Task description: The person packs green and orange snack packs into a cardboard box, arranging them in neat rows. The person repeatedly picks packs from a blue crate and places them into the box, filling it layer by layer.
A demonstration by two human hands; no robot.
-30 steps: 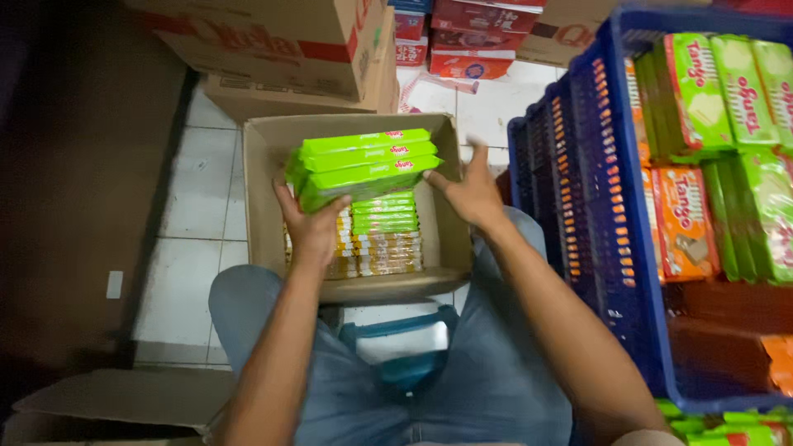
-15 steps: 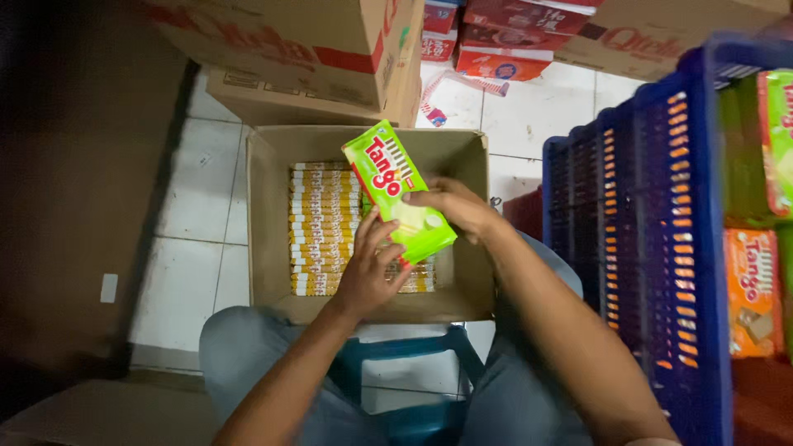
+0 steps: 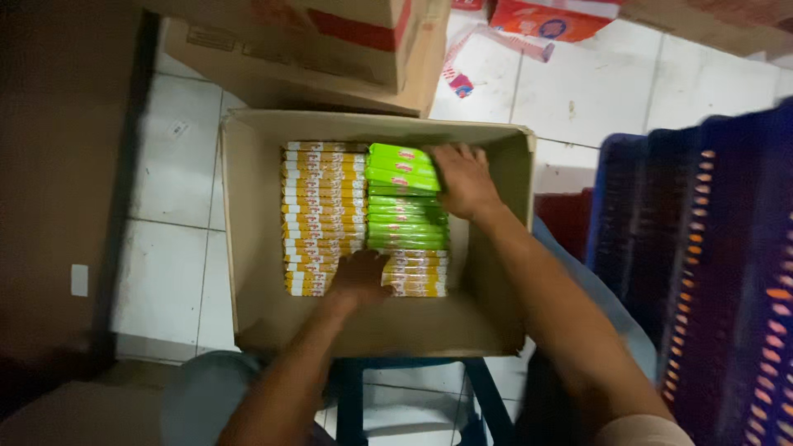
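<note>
On a white tiled floor (image 3: 178, 177) among stacked cartons, an open cardboard box (image 3: 248, 248) holds two rows of packets standing on edge, with bare space to the right. The right hand (image 3: 464, 180) presses flat against the green packets (image 3: 405, 202) in the second row, gripping nothing. The left hand (image 3: 360, 277) rests open on the yellow packets (image 3: 322, 215).

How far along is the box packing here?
Done: the cardboard box holds a full left row of yellow packs and more yellow ones at the near end of the right row. In hand: the right hand presses green packs into the right row, while the left hand rests on the yellow packs. Left: a bare strip of box floor along the right wall.
</note>
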